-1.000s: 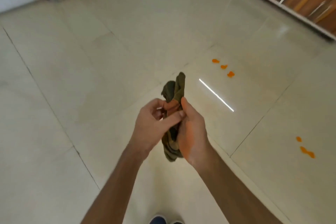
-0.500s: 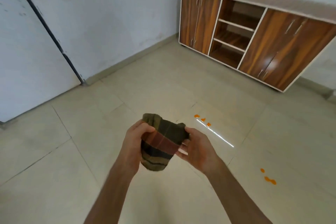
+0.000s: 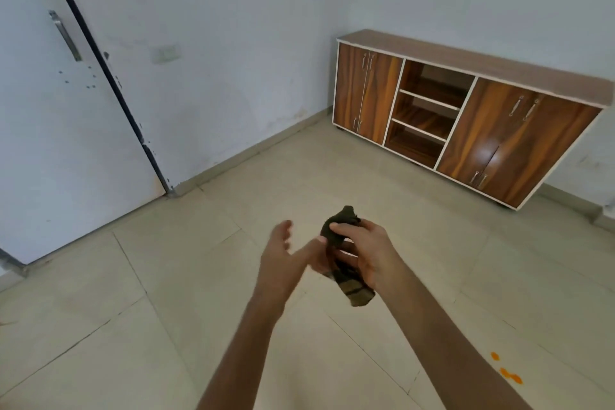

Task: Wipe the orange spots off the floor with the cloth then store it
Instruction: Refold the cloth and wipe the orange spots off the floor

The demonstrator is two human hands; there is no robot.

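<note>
A dark olive striped cloth [image 3: 353, 289] is bunched up in front of me, above the floor. My right hand [image 3: 367, 251] is closed around its middle, with one end sticking up past the fingers and the other hanging below the palm. My left hand [image 3: 283, 260] is beside it on the left, fingers spread, its thumb touching the cloth's side. A few orange spots [image 3: 506, 371] lie on the beige tile floor at the lower right. Another group of spots seen earlier is hidden behind my hands.
A low wooden cabinet [image 3: 466, 116] with closed doors and open middle shelves [image 3: 426, 113] stands against the far wall at the right. A white door [image 3: 60, 130] with a metal handle is at the left. Beige floor tiles [image 3: 133, 326] stretch all around.
The view has lifted from the floor to the room. The cloth went from being spread between both hands to bunched in my right hand. My left hand has opened and let go.
</note>
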